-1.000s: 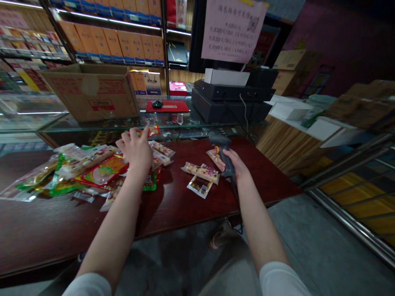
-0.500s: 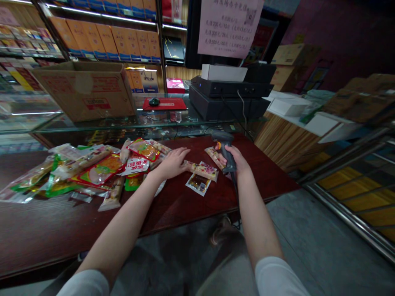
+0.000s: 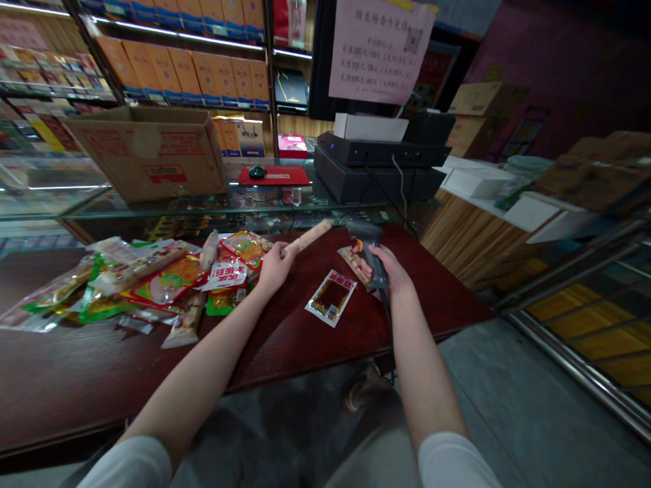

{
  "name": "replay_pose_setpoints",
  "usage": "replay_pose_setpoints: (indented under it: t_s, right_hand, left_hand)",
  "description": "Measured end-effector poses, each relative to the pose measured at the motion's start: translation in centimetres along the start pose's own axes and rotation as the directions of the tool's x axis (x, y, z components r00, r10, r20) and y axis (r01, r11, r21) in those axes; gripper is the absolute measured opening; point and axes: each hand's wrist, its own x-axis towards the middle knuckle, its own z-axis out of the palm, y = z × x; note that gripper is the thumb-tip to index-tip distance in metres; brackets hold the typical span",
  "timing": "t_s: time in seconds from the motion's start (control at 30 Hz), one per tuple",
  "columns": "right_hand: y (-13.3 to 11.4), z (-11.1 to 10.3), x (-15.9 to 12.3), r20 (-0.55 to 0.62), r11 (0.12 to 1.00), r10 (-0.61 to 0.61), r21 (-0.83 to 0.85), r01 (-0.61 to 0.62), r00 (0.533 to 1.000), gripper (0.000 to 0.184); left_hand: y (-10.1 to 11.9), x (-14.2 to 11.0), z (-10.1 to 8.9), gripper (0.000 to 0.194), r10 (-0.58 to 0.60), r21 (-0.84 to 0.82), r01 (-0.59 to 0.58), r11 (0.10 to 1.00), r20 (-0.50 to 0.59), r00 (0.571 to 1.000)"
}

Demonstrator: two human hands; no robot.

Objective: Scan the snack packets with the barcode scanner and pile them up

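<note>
Lit shelves, grey floor [image 3: 488,386], purplish wall [image 3: 549,54].

From the flat sachet [image 3: 330,298], bare tabletop [image 3: 277,346] opens toward 7 o'clock; the snack-packet heap [image 3: 167,278] blocks 9, the wrapped bar [image 3: 312,235] 11, the glass counter [image 3: 325,208] 12, the barcode scanner [image 3: 375,261] 2, its cord [image 3: 389,324] 3.

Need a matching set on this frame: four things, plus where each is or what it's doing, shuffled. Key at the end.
Things
1. left hand
2. mouse
3. right hand
4. cardboard box

Place or state
A. around the handle of a dark scanner
B. open-topped, on the glass counter
C. holding a wrapped bar
D. on a red pad

Pairs: 1-C, 2-D, 3-A, 4-B
</note>
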Motion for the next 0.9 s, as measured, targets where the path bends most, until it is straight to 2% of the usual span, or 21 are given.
replay_pose_setpoints:
  t_s: [0.1,0.17,0.23,0.37,0.57,0.9]
  right_hand:
    - [0.0,0.2,0.0,0.004,1.000,0.011,-0.012,-0.011,1.000,0.034]
    - [0.1,0.3,0.0,0.017,1.000,0.022,-0.018,-0.022,1.000,0.034]
    - [0.2,0.5,0.0,0.035,0.999,0.032,-0.020,-0.031,0.999,0.035]
    - [0.4,1.0,0.1,0.060,1.000,0.026,-0.008,-0.025,0.998,0.034]
    - [0.6,1.6,0.2,0.059,0.999,-0.032,0.032,0.031,0.998,0.030]
    - [0.4,1.4,0.7,0.036,0.998,-0.032,0.048,0.030,0.999,0.034]
  left_hand:
    - [0.0,0.7,-0.3,0.043,-0.194,-0.342,0.195,0.919,0.037,0.980]
    - [0.1,0.9,-0.7,0.052,-0.270,-0.465,0.274,0.842,0.078,0.960]
    - [0.2,1.0,-0.9,0.058,-0.314,-0.516,0.323,0.793,0.109,0.943]
    - [0.6,0.8,-1.0,0.059,-0.311,-0.529,0.336,0.779,0.138,0.940]
    - [0.6,0.8,-0.9,0.050,-0.336,-0.543,0.378,0.750,0.180,0.925]
    - [0.7,0.7,-0.9,0.055,-0.290,-0.448,0.335,0.829,0.168,0.942]
